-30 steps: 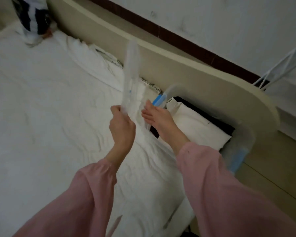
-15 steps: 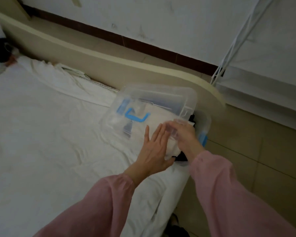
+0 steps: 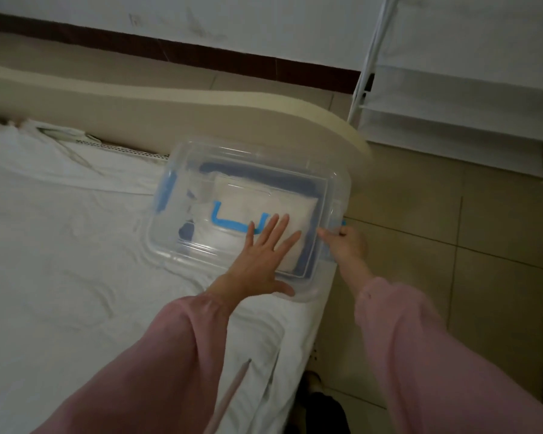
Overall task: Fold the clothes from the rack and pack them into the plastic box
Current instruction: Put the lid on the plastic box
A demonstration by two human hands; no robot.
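Found the clear lid (image 3: pixel 248 170) seated flat over the plastic box (image 3: pixel 166 220). Compared with a second back: lid then held upright in the left hand above the open box. Half a second back: lowered over it at a tilt. Noted the left hand (image 3: pixel 259 261) laid open on the lid's near right part, fingers straight and spread, tips reaching the blue handle (image 3: pixel 229 223); gripping nothing, pressing down by the look of it. Noted the right hand (image 3: pixel 347 242) at the box's right end, fingers curled over the right-end latch (image 3: pixel 343 223); unable to tell whether snapped home yet. Left-end latch (image 3: pixel 163 195) blurred, state unclear. Seen through the lid: a folded white garment (image 3: pixel 264 202) uppermost inside the box, a dark garment (image 3: pixel 264 177) along the box's far and right sides. Located the box on the white bed sheet (image 3: pixel 76 245) at the bed's corner, just beside the beige footboard (image 3: pixel 232 108) on the box's far side. White rack (image 3: pixel 452 104) well apart, beyond the box's right end across the tiled floor (image 3: pixel 452 245); too little in view to tell of any clothes left there. Judged packing of these clothes done and closing under way, latching being the remaining step. Worth checking both latches, and the rim for trapped cloth, before any lifting.
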